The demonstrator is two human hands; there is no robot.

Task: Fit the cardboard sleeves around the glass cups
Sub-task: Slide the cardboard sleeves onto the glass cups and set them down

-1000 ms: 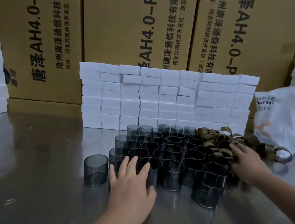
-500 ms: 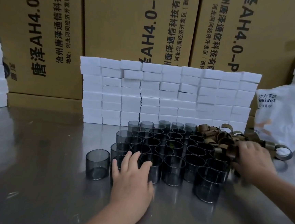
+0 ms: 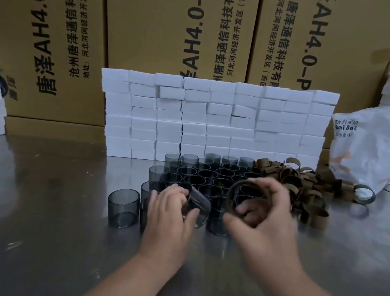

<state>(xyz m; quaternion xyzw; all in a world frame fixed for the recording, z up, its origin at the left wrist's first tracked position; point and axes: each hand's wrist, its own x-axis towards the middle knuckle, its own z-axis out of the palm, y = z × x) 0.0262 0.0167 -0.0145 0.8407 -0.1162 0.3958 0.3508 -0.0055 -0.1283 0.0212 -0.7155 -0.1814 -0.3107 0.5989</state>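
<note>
Right hand (image 3: 266, 215), seemingly around sleeve (image 3: 230, 198)

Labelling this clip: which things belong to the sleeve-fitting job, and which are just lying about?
Job: glass cup in left hand; cardboard sleeve in right hand; standing cups; sleeve pile.
Lying about: white block stack; cartons; white bag.
</note>
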